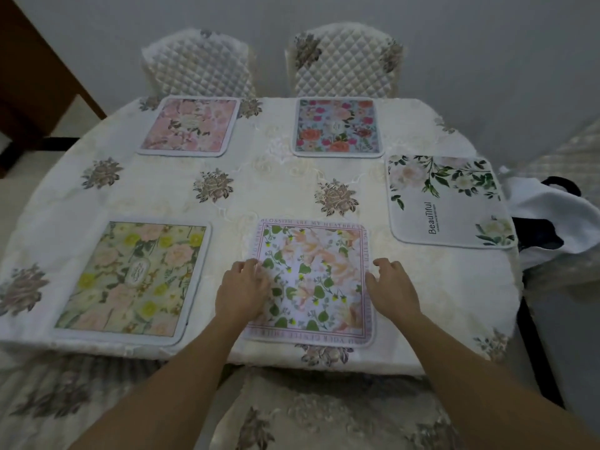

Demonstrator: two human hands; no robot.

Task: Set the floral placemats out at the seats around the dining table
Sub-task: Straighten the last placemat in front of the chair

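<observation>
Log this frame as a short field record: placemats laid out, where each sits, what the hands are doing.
placemats on table: five
far side: pink placemat; blue rose placemat, each before a quilted chair
right end: white "Beautiful" placemat
near side: yellow-flower placemat; bordered leaf placemat
left hand: flat on the bordered leaf placemat
right hand: open, at its right edge

left hand bare | right hand bare | forearms unsleeved
</observation>
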